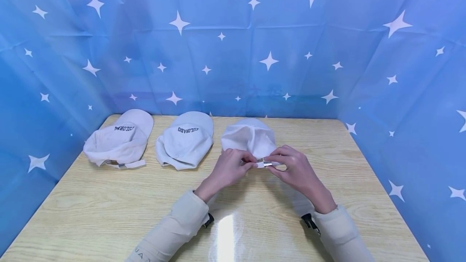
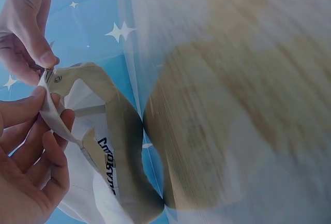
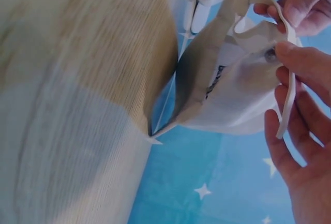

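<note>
A white baseball cap [image 1: 251,134] stands on the table with its back strap facing me. Between thumb and fingers, my left hand [image 1: 228,167] pinches the white strap [image 1: 260,165] on the left side. My right hand [image 1: 293,167] pinches the strap at its metal buckle [image 1: 267,164], close to the left fingertips. In the right wrist view, the loose strap end [image 3: 286,113] passes down by the right fingers. Dark lettering [image 2: 107,164] shows on the cap in the left wrist view; from the head view it is hidden.
Two more white caps lie to the left on the wooden table [image 1: 109,209]: a middle cap [image 1: 185,142] and a far-left cap [image 1: 120,138] with its strap hanging loose. A blue star-patterned curtain [image 1: 225,51] surrounds the table's back and sides.
</note>
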Tool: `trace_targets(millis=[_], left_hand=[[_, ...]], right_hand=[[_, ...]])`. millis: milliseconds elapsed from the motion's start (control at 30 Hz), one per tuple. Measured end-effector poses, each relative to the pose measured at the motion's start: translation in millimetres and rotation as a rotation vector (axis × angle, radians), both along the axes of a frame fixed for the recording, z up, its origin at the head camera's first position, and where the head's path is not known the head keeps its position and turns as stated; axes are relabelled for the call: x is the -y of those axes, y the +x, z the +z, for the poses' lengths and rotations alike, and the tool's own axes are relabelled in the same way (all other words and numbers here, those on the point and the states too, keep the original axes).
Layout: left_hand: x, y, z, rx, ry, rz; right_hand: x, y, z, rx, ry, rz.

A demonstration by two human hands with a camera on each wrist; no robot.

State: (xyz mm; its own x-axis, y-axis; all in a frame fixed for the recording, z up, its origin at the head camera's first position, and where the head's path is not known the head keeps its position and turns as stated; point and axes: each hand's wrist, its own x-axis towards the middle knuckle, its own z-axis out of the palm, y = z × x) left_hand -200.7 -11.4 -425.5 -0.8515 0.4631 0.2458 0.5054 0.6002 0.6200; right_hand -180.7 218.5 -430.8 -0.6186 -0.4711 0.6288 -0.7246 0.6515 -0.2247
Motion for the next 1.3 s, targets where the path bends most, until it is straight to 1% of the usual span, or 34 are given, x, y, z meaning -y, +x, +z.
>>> trace_targets(millis=[133, 267, 500, 667, 767, 933, 1067, 1167, 1300], left_hand=[[0.6, -0.5, 0.1, 0.013, 0.014, -0.005], [1.5, -2.3, -1.9, 0.031, 0.045, -0.025], [3.5, -5.3, -4.1, 0.060, 0.101, -0.055], [5.3, -6.9, -4.0, 0.061, 0.117, -0.069], [6.6, -8.2, -4.1, 0.053, 0.111, -0.070], [10.0, -12.4, -5.7, 0.061, 0.097, -0.057], [13.2, -15.6, -7.7, 0.074, 0.061, -0.053], [14.7, -17.2, -8.9, 0.078, 0.035, -0.061], [15.0, -18.3, -9.4, 0.071, 0.029, -0.073]], right_hand=[[0, 0.3, 0.3, 0.003, -0.006, 0.002], [-1, -0.2, 0.7, -0.002, -0.008, 0.008], [-5, -0.8, 1.5, 0.017, -0.008, 0.011], [-6, -0.5, 2.6, 0.037, -0.007, 0.011], [-6, 0.0, 3.5, 0.047, -0.003, 0.010], [-6, 0.1, 3.7, 0.055, -0.001, 0.003], [-6, -0.6, 3.0, 0.053, 0.002, 0.001], [-7, -1.0, 2.7, 0.050, 0.003, 0.002], [-9, -1.4, 2.7, 0.047, -0.003, 0.002]])
